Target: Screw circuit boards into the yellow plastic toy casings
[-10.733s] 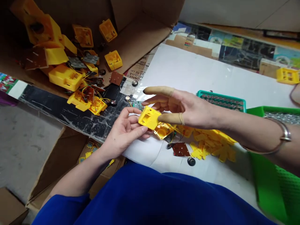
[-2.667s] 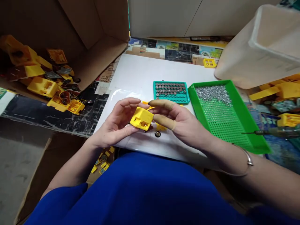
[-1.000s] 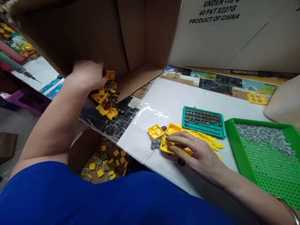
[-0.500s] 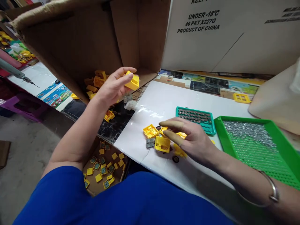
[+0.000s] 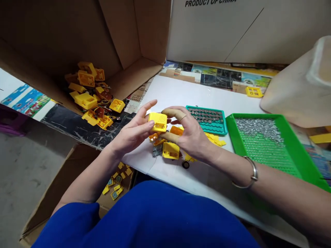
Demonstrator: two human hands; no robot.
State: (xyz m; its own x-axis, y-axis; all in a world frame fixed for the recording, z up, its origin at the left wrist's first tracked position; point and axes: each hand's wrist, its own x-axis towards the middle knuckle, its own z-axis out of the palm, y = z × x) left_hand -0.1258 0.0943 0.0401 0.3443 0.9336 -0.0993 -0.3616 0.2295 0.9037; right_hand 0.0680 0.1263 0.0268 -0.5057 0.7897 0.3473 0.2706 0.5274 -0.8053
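My left hand [image 5: 130, 136] holds a small yellow plastic casing [image 5: 158, 121] with a dotted grille and a slot, the thumb on its near face. My right hand [image 5: 190, 132], with tan covers on thumb and index finger, closes around the casing's right side from above and below. Beneath the hands lies another yellow casing [image 5: 171, 150] on the white table surface [image 5: 165, 172]. Beside it are grey blocks [image 5: 157, 150] and a small black wheel [image 5: 185, 165]. Other yellow parts behind are partly hidden by my right hand.
A teal tray [image 5: 224, 129] holds rows of small round metal pieces. A green tray [image 5: 236, 144] holds many small silver pieces. At left, a cardboard box [image 5: 152, 70] contains wired yellow casings [image 5: 86, 100]. A lower box [image 5: 51, 206] holds yellow pieces. A translucent bin [image 5: 287, 93] stands right.
My left hand has brought the yellow casing right and down, away from the cardboard box. My right hand has risen from the parts on the table to meet it. The view has shifted.
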